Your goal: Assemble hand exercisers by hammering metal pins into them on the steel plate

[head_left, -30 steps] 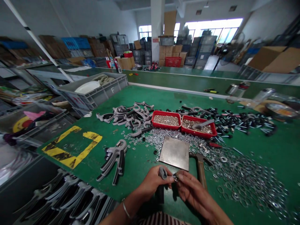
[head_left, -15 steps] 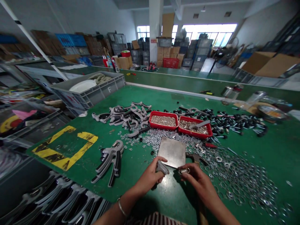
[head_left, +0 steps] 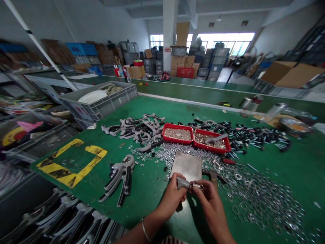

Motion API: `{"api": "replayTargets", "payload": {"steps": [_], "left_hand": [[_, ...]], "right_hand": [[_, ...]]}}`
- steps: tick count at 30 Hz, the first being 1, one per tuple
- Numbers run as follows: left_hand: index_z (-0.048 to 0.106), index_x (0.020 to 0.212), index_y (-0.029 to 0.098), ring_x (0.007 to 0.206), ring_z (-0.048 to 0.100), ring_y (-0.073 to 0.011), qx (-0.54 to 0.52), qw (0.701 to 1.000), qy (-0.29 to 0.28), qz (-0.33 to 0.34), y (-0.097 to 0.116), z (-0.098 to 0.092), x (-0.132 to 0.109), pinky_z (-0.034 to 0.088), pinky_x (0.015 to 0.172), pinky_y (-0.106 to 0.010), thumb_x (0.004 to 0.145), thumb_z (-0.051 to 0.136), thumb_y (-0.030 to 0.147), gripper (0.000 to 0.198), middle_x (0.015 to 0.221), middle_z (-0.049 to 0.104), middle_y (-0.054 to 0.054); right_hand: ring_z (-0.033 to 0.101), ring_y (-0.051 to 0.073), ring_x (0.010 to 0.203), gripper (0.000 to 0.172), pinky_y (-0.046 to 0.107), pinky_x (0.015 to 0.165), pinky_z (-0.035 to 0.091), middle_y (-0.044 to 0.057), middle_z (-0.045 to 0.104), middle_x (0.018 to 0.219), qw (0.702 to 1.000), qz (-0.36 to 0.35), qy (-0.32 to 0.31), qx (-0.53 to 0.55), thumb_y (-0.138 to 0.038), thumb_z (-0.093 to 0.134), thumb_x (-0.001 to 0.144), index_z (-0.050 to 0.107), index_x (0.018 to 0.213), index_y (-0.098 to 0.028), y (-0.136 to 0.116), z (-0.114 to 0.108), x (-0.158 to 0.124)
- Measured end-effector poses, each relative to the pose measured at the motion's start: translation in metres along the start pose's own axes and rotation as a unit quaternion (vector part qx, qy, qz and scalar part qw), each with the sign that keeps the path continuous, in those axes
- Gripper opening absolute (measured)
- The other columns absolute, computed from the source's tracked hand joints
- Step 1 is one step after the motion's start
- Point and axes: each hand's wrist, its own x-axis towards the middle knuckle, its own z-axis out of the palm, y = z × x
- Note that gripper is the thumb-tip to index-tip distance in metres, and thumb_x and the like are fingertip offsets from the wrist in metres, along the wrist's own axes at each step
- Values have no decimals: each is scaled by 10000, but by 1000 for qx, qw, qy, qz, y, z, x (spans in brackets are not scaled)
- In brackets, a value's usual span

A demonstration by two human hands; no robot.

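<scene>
My left hand (head_left: pixel 172 198) is closed round a grey plastic handle piece (head_left: pixel 181 183), whose black lower end sticks out below the fist. My right hand (head_left: pixel 209 201) pinches a small metal spring (head_left: pixel 197 186) and holds it against the tip of that handle. Both hands hover over the near edge of the green table (head_left: pixel 299 166), just in front of a square steel plate (head_left: pixel 188 166). A hammer (head_left: pixel 212 176) lies partly hidden behind my right hand.
Two red trays (head_left: pixel 196 137) of small metal parts sit behind the plate, amid scattered washers (head_left: pixel 256 193) and black screws (head_left: pixel 254 135). Grey gripper handles (head_left: pixel 138 127) are piled at left, finished grippers (head_left: pixel 119 178) nearer. A grey crate (head_left: pixel 101 101) stands far left.
My hands came together: the right hand brought the spring up to the tip of the handle in my left hand. Both rose slightly toward the steel plate.
</scene>
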Motion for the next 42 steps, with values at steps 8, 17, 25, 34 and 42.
{"api": "replayTargets", "payload": {"steps": [8, 17, 25, 34, 42], "left_hand": [[409, 1285, 209, 475, 565, -86, -6, 930, -343, -131, 15, -4, -28, 434, 454, -195, 733, 766, 364, 675, 845, 692, -55], [537, 929, 165, 553, 580, -101, -25, 995, -101, -11, 29, -29, -17, 439, 486, -203, 905, 538, 514, 350, 883, 718, -85], [583, 950, 150, 582, 522, -75, -53, 996, -66, -34, 44, -24, 11, 384, 509, -186, 888, 601, 451, 308, 917, 686, -74], [572, 845, 143, 539, 449, -73, -13, 1000, -11, 1, 25, 8, 20, 348, 509, -191, 881, 584, 519, 377, 757, 665, -44], [634, 878, 153, 750, 561, -163, 112, 992, -27, 44, 30, 16, 13, 436, 683, -256, 922, 489, 542, 418, 869, 671, -60]], "right_hand": [[576, 185, 786, 235, 290, 724, 460, 3, 630, 842, 988, 77, -117, 60, -455, 709, 800, 662, 885, -241, -8, -18, 1], [594, 270, 885, 187, 408, 838, 455, 78, 656, 907, 924, -110, -30, -366, -387, 570, 902, 695, 898, -249, 0, -114, 16], [560, 259, 896, 239, 357, 788, 450, 96, 628, 909, 768, -164, -20, -619, -287, 433, 965, 625, 845, -209, 20, -151, 54], [537, 243, 857, 189, 333, 758, 418, 69, 627, 871, 779, -176, -48, -600, -202, 464, 938, 636, 861, -226, 16, -161, 70], [569, 250, 930, 168, 396, 852, 453, 94, 633, 970, 852, -186, -8, -490, -308, 476, 934, 602, 872, -215, -7, -155, 71]]}}
